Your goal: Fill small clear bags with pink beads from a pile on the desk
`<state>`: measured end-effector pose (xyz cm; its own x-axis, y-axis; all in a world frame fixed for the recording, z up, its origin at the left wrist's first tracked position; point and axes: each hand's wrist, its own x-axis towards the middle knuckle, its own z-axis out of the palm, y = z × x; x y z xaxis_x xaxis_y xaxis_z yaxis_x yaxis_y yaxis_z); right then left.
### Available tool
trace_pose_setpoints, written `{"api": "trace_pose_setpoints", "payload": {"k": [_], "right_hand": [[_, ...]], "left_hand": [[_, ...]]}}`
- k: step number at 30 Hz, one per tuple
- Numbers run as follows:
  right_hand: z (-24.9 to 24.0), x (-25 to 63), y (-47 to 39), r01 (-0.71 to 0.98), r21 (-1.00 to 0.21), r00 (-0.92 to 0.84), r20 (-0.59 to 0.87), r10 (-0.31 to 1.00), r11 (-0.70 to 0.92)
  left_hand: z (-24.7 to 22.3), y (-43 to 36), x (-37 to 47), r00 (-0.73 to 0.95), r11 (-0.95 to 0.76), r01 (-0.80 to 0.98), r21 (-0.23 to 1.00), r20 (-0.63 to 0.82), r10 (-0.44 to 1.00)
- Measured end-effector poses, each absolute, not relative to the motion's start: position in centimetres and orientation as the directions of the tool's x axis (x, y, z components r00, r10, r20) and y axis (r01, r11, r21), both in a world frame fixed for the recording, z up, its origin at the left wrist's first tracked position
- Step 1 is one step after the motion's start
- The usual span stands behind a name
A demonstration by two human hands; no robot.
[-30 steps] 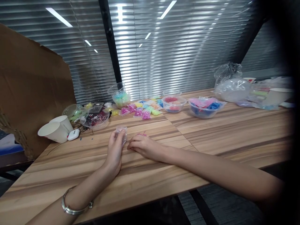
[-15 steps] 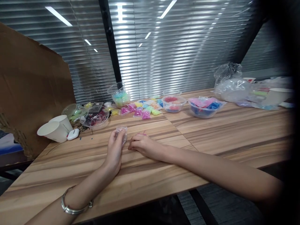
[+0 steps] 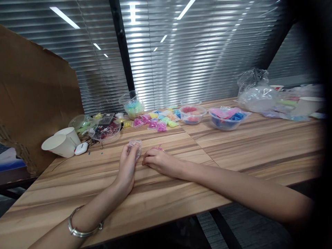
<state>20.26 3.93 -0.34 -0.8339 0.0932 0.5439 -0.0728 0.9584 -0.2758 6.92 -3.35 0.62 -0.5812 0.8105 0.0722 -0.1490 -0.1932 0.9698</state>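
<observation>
Pinched between the thumb and fingers of my left hand [image 3: 127, 162] is a small clear plastic bag [image 3: 138, 151], held upright just over the wooden table [image 3: 124, 214]. My right hand [image 3: 163, 162] rests on the tabletop to the right of the bag, its fingers bent and drawn together, fingertips pointing at the bag but apart from it. What those fingers hold, if anything, is hidden. Small pink pieces [image 3: 158, 148] show just behind my right knuckles, partly covered by the hand.
Small filled bags in pink [image 3: 162, 127], yellow, green and blue lie farther back. Clear tubs [image 3: 192, 119] and a bowl [image 3: 225, 125] with coloured contents stand behind. On the left are paper cups [image 3: 58, 145], a white case [image 3: 81, 148] and cardboard [image 3: 36, 86]. Plastic wrapping [image 3: 259, 98] sits back right.
Both hands stay almost where they were. Slightly more of the pink pieces shows behind my right hand.
</observation>
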Motion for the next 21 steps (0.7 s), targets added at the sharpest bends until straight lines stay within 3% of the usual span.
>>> {"api": "trace_pose_setpoints", "payload": {"k": [21], "right_hand": [[-0.35, 20.21, 3.97, -0.074, -0.283, -0.843, 0.531, 0.092, 0.956]], "left_hand": [[0.36, -3.28, 6.81, -0.562, -0.207, -0.143, 0.968, 0.092, 0.822]]}}
